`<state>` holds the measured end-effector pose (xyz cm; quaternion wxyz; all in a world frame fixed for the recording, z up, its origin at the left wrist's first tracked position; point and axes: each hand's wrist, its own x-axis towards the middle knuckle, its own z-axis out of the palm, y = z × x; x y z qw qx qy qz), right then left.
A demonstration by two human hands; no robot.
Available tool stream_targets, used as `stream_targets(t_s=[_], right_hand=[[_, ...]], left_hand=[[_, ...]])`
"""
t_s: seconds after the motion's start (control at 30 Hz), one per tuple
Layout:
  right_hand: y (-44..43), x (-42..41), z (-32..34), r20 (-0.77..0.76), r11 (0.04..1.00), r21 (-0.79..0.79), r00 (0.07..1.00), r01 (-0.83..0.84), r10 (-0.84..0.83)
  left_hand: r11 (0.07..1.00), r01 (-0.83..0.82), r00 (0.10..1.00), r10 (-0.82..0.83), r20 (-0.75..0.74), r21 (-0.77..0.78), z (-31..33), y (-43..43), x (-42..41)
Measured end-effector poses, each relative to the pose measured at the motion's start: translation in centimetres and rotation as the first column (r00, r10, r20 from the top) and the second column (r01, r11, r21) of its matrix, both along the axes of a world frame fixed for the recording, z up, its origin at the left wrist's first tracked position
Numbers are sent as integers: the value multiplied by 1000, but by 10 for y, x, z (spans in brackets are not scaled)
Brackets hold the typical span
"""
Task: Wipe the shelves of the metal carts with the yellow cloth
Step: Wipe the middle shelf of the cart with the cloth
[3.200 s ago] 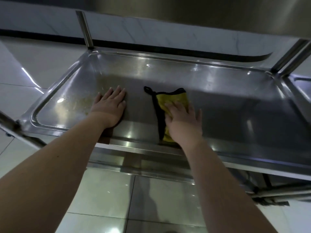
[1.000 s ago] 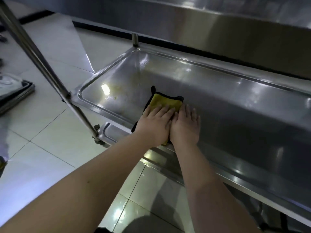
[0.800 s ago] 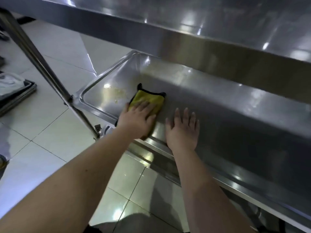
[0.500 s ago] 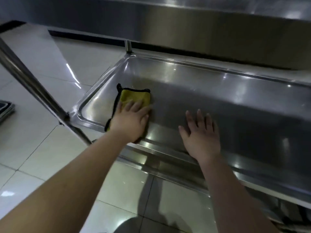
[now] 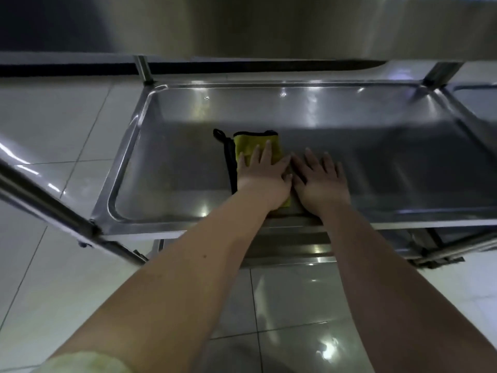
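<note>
**Both hands flat on the cart shelf, cloth under the left**

I am looking down at the middle shelf [image 5: 174, 168] of a stainless steel cart, with the underside of the upper shelf [image 5: 269, 22] filling the top of my view. I am pressing the left hand [image 5: 265, 181] flat on the yellow cloth [image 5: 248, 146], fingers straight and slightly spread, curled around nothing. The cloth is lying a little left of the shelf's middle and reaching back to its front edge, with its black trim and a small black loop showing at its far left corner. I am resting the right hand [image 5: 321, 181] palm down on bare steel just beside the left, fingers straight and holding nothing; the two thumbs are lying close together, and I cannot tell whether they are touching. A lower shelf [image 5: 295, 249] is showing beneath the front edge. Another cart [image 5: 476, 98] is standing against the right side. Pale floor tiles [image 5: 53, 125] are surrounding the cart.
</note>
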<state>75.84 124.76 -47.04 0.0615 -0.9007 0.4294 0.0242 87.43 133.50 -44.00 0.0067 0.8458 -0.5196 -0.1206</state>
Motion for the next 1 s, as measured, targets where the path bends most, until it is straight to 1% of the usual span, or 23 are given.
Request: stream_targets(t_s=[0.07,0.13,0.27,0.37,0.43,0.57,0.63,0.7,0.8,0.9,1.0], right_hand=[[7,8,1,-8,996,23,996,89,-89],[13,21,3,-13,984,60,986,165,-164],[17,26,-3,8,989,49,990,141,-141],[12,24,-5,6,986,54,987,157,-158],[13,26,-7,12,985,43,986,164,-165],[12,28,-9,23,985,24,985,169,-170],[14,29,-10,-2,986,19,986,166,-166],[14,30,-9,-15,987,16,987,159,-159],[15,29,-7,-19,989,33,990,142,-141],[9,24,-1,8,993,87,996,84,-85],[-8,12,4,28,998,42,999,42,-43]], left_hand=[[998,-29,999,32,37,-64,-7,7,-7],[990,-61,997,65,29,-129,-12,9,-7],[971,-68,997,74,19,-231,-16,25,10],[956,-97,993,110,31,-278,-19,64,44],[948,-180,981,194,29,-262,-17,104,78],[918,-362,927,373,45,-161,-12,169,131],[913,-385,911,399,100,-137,-15,174,135],[910,-385,903,406,142,-156,-18,159,125],[925,-339,920,364,147,-169,-19,104,87],[971,-173,972,195,130,-164,-18,38,29],[978,-24,992,49,118,-207,-21,8,-7]])
